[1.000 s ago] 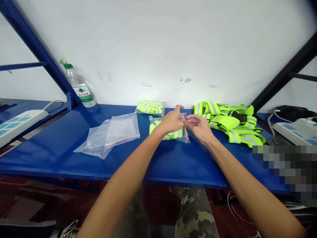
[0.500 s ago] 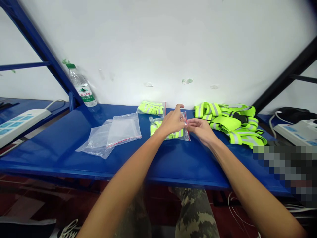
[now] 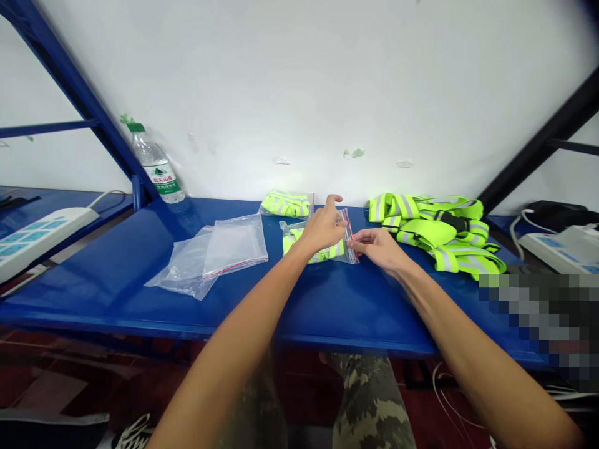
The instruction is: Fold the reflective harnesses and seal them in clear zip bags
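A clear zip bag (image 3: 330, 253) with a folded yellow-green reflective strap inside lies on the blue table. Its red-lined edge points right. My left hand (image 3: 324, 228) rests over the bag, index finger raised and the other fingers bent near the seal; what they grip is hidden. With thumb and fingers pinched, my right hand (image 3: 379, 248) holds the bag's red seal edge. Behind it lies another filled bag (image 3: 286, 204). Flat clear bags (image 3: 236, 243) are spread to the left, and a pile of loose reflective straps (image 3: 435, 231) sits to the right.
A water bottle (image 3: 161, 171) stands at the back left by the blue frame post. White power strips lie at the far left (image 3: 47, 234) and far right (image 3: 561, 249). The white wall (image 3: 299, 93) rises behind the table (image 3: 140, 305). A blurred patch covers the right front.
My right hand's fingers have closed in on the bag's seal edge. My left hand has shifted slightly left, and the gap between the hands has widened.
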`<state>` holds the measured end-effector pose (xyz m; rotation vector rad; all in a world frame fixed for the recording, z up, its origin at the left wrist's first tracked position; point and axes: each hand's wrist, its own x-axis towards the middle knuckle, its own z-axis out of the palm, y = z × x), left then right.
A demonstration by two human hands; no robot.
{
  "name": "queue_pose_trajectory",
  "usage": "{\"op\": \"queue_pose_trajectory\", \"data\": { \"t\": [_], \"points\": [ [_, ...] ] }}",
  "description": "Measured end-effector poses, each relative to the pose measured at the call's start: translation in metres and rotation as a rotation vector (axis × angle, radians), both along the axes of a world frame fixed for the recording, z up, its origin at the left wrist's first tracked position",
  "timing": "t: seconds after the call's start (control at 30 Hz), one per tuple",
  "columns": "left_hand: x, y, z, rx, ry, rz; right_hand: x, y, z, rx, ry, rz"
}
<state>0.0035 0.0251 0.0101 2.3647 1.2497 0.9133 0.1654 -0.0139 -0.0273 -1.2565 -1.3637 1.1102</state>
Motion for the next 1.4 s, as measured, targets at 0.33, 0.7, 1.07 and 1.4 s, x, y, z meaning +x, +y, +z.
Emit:
{"op": "queue_pose_trajectory", "data": {
  "t": [0.33, 0.7, 1.07, 1.4],
  "points": [
    [-0.002, 0.003, -0.002, 0.017, -0.047, 0.058, -0.005, -0.001, -0.001, 0.01, -0.061, 0.002],
    [-0.008, 0.01, -0.006, 0.032, -0.101, 0.127, 0.0, -0.001, -0.008, 0.085, -0.221, 0.009],
    [-0.009, 0.012, -0.005, 0.05, -0.13, 0.162, -0.001, -0.001, -0.006, 0.044, -0.176, -0.016],
    [-0.004, 0.007, -0.005, 0.052, -0.138, 0.121, -0.003, -0.001, -0.009, 0.079, -0.107, -0.036]
  ]
}}
